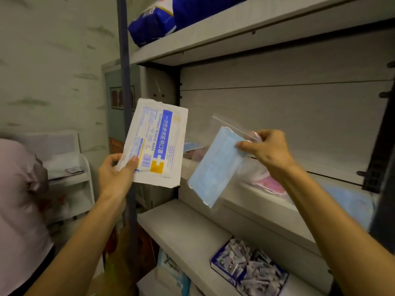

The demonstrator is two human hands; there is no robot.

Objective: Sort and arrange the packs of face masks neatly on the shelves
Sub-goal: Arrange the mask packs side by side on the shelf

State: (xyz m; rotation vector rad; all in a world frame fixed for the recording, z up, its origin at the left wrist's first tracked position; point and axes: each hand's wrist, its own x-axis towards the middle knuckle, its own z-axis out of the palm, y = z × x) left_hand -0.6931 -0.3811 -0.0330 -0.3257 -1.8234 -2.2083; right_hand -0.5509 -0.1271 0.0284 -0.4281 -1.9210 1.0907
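Flanking both hands' packs: blue bags (154, 24) (top shelf), sachet box (250, 270) below

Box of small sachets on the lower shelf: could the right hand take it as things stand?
Probably not yet. The right hand pinches a bagged blue mask, so it is full. The box of sachets lies uncovered below.

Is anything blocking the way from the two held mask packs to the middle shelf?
Nothing visible does. The left hand holds the white printed pack and the right hand pinches the clear bag of blue masks, both in open air before the middle shelf, where pink and blue packs already lie.
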